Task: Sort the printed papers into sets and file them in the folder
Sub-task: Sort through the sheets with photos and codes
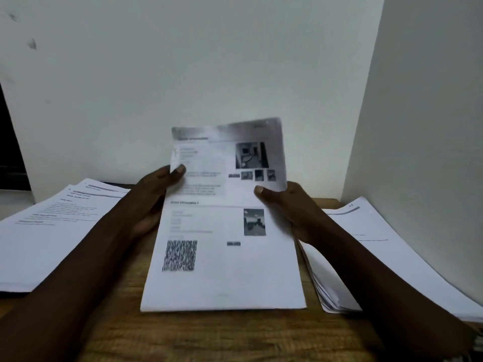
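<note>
A wood-grain tabletop (222,335) meets a white wall (209,61) along its far edge, with a side wall (431,100) at its right edge. A dark smudge (32,44) marks the white wall; a dark opening (10,152) lies past the far left corner.

- One printed sheet (222,257) held up over the wooden table (209,338); top edge curling; QR-type code at lower left, small photographs down the right side; text blurred.
- The left hand (154,202) pinches the sheet's left edge, thumb on the printed face; the right hand (287,212) pinches the right edge likewise.
- A left stack of papers (47,236) lies on the table; a right stack of papers (371,257), fanned, lies beside the white wall (418,100).
</note>
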{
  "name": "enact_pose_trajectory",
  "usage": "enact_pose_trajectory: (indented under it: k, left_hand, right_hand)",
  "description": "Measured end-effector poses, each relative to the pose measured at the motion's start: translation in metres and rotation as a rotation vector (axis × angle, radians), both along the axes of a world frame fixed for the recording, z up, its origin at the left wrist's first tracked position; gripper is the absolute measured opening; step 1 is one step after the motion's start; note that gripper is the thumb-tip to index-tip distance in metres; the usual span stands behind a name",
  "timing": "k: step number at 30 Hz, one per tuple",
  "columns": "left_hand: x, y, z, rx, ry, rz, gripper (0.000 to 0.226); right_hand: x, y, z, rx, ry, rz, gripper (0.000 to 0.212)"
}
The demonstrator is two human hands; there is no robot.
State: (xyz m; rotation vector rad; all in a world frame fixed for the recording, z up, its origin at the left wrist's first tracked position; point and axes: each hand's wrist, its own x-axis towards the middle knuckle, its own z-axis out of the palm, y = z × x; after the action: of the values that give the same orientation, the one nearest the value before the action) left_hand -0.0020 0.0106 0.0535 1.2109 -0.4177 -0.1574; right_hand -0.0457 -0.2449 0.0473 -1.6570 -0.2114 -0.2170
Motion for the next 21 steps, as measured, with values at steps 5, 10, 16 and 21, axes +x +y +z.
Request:
enact_pose_trajectory:
  k: [5,10,16,21]
  left_hand:
    - [-0.027,-0.029,0.017,0.086,-0.368,0.295,0.03]
    - [-0.046,-0.042,0.035,0.004,-0.67,0.487,0.012]
    - [-0.024,-0.037,0.012,0.116,-0.43,0.427,0.016]
    - [-0.02,-0.039,0.007,0.03,-0.34,0.394,0.017]
  right_hand:
    - [-0.02,0.005,0.039,-0.035,-0.455,-0.302,0.012]
    - [-0.037,0.018,0.06,0.04,-0.661,-0.248,0.018]
    - [-0.02,0.016,0.029,-0.035,-0.36,-0.256,0.026]
    - [-0.021,0.018,0.036,0.023,-0.404,-0.258,0.018]
